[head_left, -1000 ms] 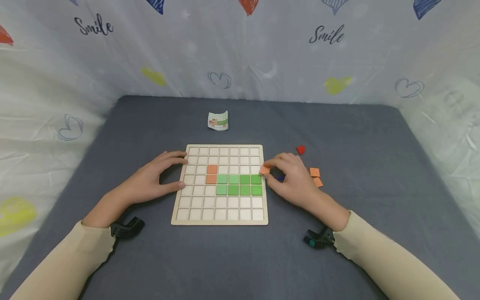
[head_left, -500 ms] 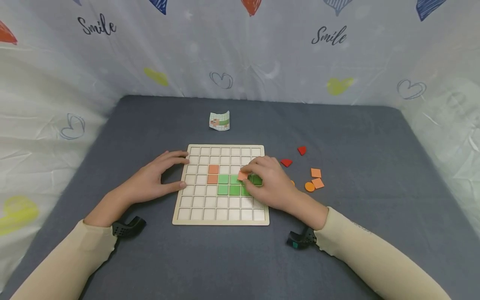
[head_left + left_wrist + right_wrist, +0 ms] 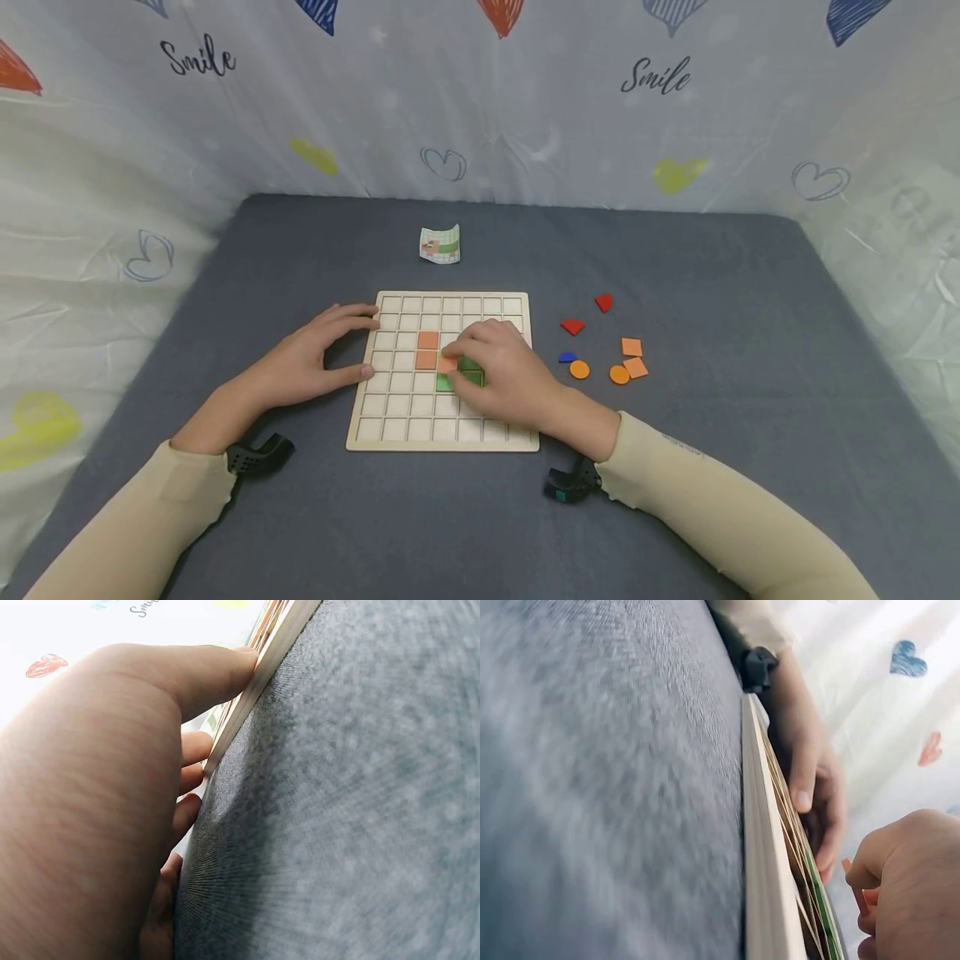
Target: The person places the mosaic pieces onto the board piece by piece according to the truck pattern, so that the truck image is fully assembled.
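A wooden grid board [image 3: 442, 446] lies in front of the person. The left hand [image 3: 315, 346] rests at its left edge, thumb and fingertips touching the rim, as the left wrist view also shows. Over the board's middle, the right hand [image 3: 498, 371] pinches an orange square tile [image 3: 447, 364] between thumb and fingers. That tile [image 3: 856, 889] is tilted and raised off the board in the right wrist view. Two orange tiles, an upper one [image 3: 427, 341] and a lower one [image 3: 425, 360], sit in the grid just left of it. Green tiles [image 3: 444, 382] are partly hidden under the right hand.
Right of the board lie two red pieces [image 3: 573, 327], a blue piece [image 3: 567, 357], two orange discs [image 3: 579, 369] and two orange square tiles [image 3: 632, 347]. A small picture card [image 3: 439, 246] stands behind the board. Printed curtains [image 3: 555, 125] surround the dark table.
The right hand has carried the orange tile left from the board's right edge to beside the lower orange tile. Loose pieces it covered now show. The left hand has stayed put.
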A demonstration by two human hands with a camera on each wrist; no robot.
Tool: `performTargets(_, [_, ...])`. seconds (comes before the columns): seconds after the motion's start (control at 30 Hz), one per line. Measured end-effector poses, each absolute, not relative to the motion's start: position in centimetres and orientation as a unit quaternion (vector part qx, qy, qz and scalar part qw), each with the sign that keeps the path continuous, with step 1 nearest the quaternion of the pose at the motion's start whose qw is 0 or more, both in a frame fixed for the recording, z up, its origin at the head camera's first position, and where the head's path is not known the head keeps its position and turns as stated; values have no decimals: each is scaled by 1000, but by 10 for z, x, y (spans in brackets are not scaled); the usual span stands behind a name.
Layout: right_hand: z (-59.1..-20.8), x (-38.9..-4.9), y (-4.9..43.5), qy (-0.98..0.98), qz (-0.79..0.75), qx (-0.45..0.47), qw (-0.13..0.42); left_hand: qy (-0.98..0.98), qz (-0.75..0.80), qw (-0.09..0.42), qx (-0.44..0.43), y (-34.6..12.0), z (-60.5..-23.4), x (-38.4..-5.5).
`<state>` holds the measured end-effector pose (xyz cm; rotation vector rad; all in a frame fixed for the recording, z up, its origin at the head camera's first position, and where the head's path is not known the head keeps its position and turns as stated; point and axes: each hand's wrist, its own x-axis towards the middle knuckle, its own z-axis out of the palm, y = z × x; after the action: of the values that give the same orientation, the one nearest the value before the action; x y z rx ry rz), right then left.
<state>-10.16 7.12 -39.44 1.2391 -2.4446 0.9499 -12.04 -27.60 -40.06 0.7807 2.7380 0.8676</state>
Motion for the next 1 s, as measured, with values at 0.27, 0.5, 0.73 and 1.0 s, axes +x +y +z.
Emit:
performTargets(0.27, [-396,-99,58,-837,304,440,119,914,294,80,267,-277,-402,-121])
performTargets(0.5, [-398,-100,49,-838,285,454,100,911,299,76,274,-277,-402,-122])
performTargets(0.73, [-398,-99,45,-839,267,464,95,910,303,76,273,-277,-403,-121])
performTargets(1.0, [-397,-99,45,-845,259,459,88,910,300,76,277,-277,-401,-122])
